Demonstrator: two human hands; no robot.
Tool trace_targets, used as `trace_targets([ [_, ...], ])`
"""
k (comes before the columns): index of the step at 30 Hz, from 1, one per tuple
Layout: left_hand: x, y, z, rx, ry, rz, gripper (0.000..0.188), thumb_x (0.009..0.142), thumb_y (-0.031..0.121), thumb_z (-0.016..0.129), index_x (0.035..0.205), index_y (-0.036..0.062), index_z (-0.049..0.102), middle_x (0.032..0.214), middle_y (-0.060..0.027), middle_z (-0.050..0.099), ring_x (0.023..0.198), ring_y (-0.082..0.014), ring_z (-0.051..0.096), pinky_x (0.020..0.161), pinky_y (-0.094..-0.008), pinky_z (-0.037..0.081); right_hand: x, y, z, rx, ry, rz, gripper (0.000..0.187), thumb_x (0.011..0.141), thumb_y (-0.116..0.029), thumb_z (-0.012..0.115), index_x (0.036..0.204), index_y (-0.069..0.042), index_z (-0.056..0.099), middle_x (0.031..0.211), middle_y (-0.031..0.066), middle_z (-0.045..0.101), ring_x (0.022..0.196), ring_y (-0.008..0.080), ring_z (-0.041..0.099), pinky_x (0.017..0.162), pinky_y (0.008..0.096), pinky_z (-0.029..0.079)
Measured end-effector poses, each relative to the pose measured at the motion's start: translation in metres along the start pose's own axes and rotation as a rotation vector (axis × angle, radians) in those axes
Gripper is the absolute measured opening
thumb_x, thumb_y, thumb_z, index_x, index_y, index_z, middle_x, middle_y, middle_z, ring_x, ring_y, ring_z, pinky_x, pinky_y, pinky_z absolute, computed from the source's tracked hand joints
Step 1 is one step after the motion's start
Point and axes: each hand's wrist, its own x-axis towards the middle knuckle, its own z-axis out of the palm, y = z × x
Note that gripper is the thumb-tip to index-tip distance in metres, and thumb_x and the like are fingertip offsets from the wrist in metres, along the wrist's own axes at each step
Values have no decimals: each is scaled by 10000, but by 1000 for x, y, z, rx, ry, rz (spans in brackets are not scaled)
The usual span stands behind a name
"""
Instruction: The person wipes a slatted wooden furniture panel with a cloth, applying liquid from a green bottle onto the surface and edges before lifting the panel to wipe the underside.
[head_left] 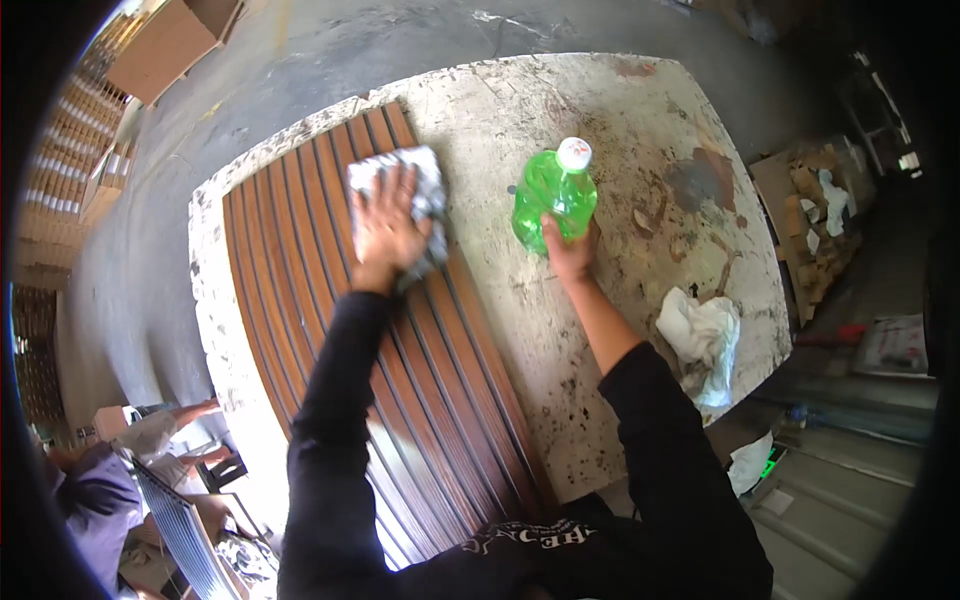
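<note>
My left hand (390, 222) lies flat with fingers spread on a crumpled grey-and-white patterned cloth (432, 180). Beneath the cloth is a brown wood-look slatted panel (440, 370) with dark grooves, lying lengthwise on the left part of the table. My right hand (573, 250) is closed round the lower side of a green clear plastic bottle (560, 195) with a white cap (574, 154). The bottle is on or just above the table, right of the panel; its contact with the tabletop cannot be made out.
The stained white tabletop (480, 110) carries a crumpled white rag (700, 335) near its right edge. Cardboard boxes (165, 50) stand at the far left, and a box of scraps (815, 230) is beyond the right edge. Another person (100, 500) is at the lower left beside a ribbed panel (180, 520).
</note>
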Motion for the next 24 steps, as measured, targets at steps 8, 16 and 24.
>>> trace_targets([
  [8, -335, 167, -43, -317, -343, 287, 875, 752, 532, 592, 1448, 156, 218, 1509, -102, 191, 1386, -320, 172, 1096, -565, 98, -27, -26, -30, -15, -179, 67, 1096, 663, -367, 761, 1429, -30, 54, 1447, 247, 137, 1305, 386, 266, 1048, 491, 289],
  [16, -473, 93, -29, -281, 84, -374, 704, 704, 265, 564, 1378, 149, 399, 1424, -149, 369, 1338, -380, 285, 1081, -609, 95, -204, -80, -141, -57, -457, -12, 893, 724, -185, 736, 1419, -37, 194, 1381, 224, 368, 1286, 333, 358, 1053, 428, 299],
  [24, -466, 72, -25, -200, 70, -675, 795, 689, 303, 601, 1415, 149, 316, 1492, -95, 245, 1382, -322, 188, 1091, -576, 94, -334, -142, -216, -12, -866, 849, 364, 872, -340, 589, 908, 19, 637, 793, 97, 673, 698, 175, 650, 673, 303, 505],
])
